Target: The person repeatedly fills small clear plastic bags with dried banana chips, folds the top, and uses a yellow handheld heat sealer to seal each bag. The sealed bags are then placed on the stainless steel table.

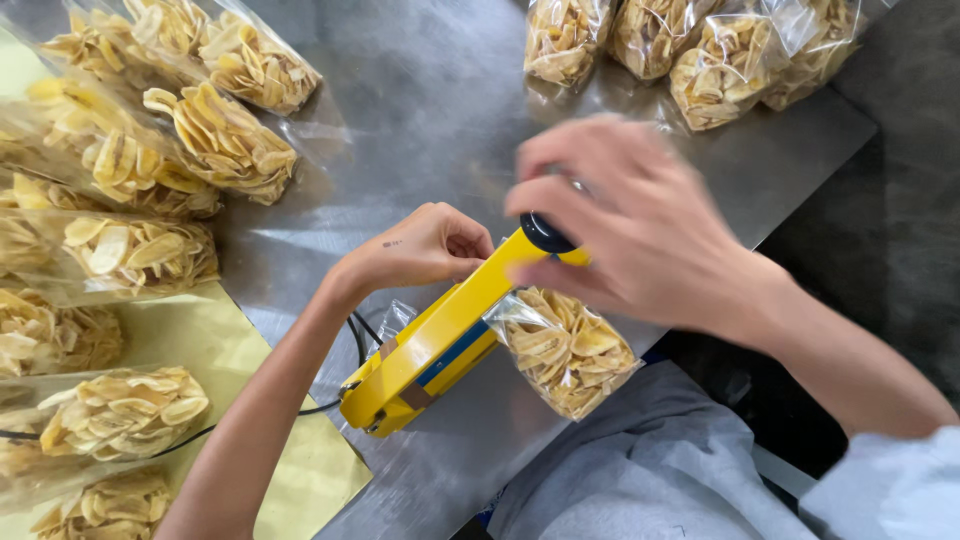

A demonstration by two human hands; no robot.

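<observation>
Right hand (640, 240) gripping yellow heat sealer's black knob (545, 232); left hand (425, 245) curled beside sealer (440, 345), pinching chip bag (565, 350) mouth.

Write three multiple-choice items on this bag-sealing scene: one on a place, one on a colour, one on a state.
1. Where does the bag of chips being worked on lie?
A. under the sealer's arm
B. on the yellow sheet
C. on the floor

2. What colour is the heat sealer?
A. red
B. yellow
C. green

3. How does the sealer's arm stand?
A. raised upright
B. taken off
C. pressed down on the bag

Answers:
1 A, the bag's open end passes beneath the arm on the steel table.
2 B, its body is yellow with a black knob.
3 C, the right hand is at the knob end, and the left hand is beside the arm.
</observation>
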